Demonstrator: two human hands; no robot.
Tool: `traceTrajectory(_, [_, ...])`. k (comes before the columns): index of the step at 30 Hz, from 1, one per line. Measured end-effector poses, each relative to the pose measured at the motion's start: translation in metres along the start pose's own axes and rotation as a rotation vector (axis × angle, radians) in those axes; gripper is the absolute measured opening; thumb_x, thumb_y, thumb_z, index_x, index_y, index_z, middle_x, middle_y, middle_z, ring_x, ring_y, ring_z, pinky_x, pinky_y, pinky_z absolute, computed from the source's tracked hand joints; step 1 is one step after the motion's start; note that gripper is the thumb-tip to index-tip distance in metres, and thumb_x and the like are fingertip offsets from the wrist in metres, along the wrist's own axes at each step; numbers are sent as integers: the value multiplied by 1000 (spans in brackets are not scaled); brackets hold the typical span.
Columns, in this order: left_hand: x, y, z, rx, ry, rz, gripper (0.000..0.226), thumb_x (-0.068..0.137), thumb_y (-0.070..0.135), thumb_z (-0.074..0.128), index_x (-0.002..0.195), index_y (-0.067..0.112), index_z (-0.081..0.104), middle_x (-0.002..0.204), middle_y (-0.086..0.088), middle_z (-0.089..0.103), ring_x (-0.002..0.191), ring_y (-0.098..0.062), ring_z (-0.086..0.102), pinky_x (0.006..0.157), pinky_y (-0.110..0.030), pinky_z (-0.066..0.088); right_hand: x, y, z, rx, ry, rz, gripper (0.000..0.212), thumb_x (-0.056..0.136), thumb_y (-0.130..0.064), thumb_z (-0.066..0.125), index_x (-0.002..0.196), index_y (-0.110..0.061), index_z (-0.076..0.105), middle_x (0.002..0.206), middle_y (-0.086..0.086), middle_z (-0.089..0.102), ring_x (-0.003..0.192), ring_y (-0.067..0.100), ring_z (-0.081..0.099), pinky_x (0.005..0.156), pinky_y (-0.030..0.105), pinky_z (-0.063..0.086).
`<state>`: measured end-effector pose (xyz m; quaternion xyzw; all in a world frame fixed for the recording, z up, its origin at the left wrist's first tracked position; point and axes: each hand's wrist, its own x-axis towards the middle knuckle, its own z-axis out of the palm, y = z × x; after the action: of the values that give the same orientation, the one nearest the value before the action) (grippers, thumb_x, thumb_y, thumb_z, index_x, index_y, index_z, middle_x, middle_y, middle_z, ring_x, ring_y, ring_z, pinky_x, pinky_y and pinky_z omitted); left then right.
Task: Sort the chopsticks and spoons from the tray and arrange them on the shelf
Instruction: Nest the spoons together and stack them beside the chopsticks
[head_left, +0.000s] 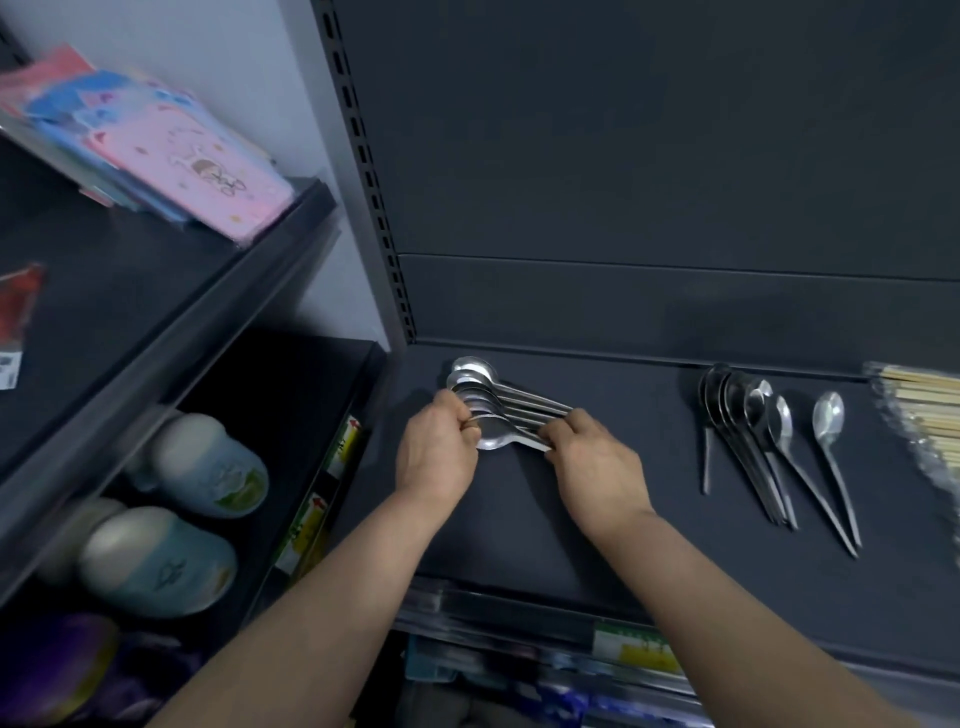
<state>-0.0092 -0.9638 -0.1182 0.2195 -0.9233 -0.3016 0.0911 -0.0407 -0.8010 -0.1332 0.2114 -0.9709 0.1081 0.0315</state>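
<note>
Both hands hold one fanned bunch of spoons (485, 410) near the back left corner of the shelf (571, 525), probably to make them lie even. The left hand (436, 452) pinches the bowls, the right hand (592, 462) grips the handle ends. More spoons (763, 441) and packed chopsticks (919, 415) lie toward the right edge.

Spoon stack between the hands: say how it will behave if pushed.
Probably rigid: the spoon stack looks like polished metal. Likely slippery, so its fanned spoons may slide apart unless the left hand and right hand grip both ends.
</note>
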Motion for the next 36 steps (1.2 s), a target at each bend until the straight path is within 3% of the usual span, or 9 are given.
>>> traceTrajectory(2, [-1, 0, 0, 61, 6, 16, 12, 89, 15, 63, 87, 19, 52, 92, 0, 64, 84, -21, 62, 69, -35, 51, 2, -2, 2, -109, 63, -23, 30, 65, -12, 83, 89, -23, 70, 87, -1, 58, 83, 22, 58, 62, 31, 43])
traceTrajectory(5, [0, 2, -2, 126, 24, 29, 12, 88, 16, 65, 94, 20, 55, 102, 0, 57, 86, -22, 61, 66, -32, 46, 2, -2, 5, -173, 135, -31, 33, 47, -11, 91, 71, -22, 71, 70, -1, 58, 69, 23, 56, 55, 31, 42])
traceTrajectory(9, [0, 7, -2, 132, 50, 62, 25, 87, 15, 66, 109, 21, 57, 110, 0, 57, 94, -23, 61, 70, -34, 48, -1, 2, 3, -134, 180, -60, 30, 53, -14, 89, 76, -20, 70, 72, -1, 60, 70, 24, 57, 58, 33, 45])
traceTrajectory(16, [-2, 50, 18, 56, -16, 195, 17, 87, 13, 61, 100, 25, 64, 105, 7, 64, 96, -16, 62, 79, -34, 52, -16, 38, -9, -98, 259, -63, 28, 60, -8, 85, 81, -21, 73, 76, -1, 61, 72, 26, 57, 58, 33, 44])
traceTrajectory(22, [-17, 108, 67, 112, -237, 326, 9, 88, 22, 61, 93, 29, 65, 98, 9, 70, 97, -16, 64, 77, -31, 51, -44, 107, -33, -119, 252, 151, 27, 68, -5, 77, 92, -19, 74, 82, 2, 64, 80, 29, 60, 60, 36, 47])
traceTrajectory(26, [-31, 147, 99, 126, -316, 389, 8, 89, 25, 60, 92, 29, 66, 97, 10, 71, 97, -16, 64, 78, -32, 52, -61, 160, -49, -117, 239, 377, 23, 82, -7, 63, 101, -18, 70, 95, 6, 65, 90, 30, 57, 65, 35, 40])
traceTrajectory(29, [-38, 168, 118, 123, -325, 424, 9, 90, 25, 59, 96, 28, 65, 98, 11, 70, 98, -14, 63, 77, -32, 52, -67, 191, -61, -85, 177, 503, 23, 90, -16, 55, 113, -18, 61, 108, 7, 61, 103, 29, 54, 71, 35, 40])
traceTrajectory(32, [-43, 188, 133, 122, -305, 425, 14, 92, 27, 59, 106, 25, 63, 100, 10, 70, 100, -14, 63, 76, -31, 50, -64, 214, -65, 35, 74, 611, 35, 90, -35, 61, 117, -15, 51, 118, 6, 57, 113, 27, 52, 80, 36, 46])
traceTrajectory(36, [-40, 212, 143, 120, -230, 396, 25, 92, 30, 58, 115, 22, 61, 102, 4, 71, 102, -21, 63, 77, -33, 49, -53, 232, -63, 212, 2, 684, 29, 86, -17, 60, 111, -5, 52, 112, 14, 62, 105, 33, 59, 79, 35, 46])
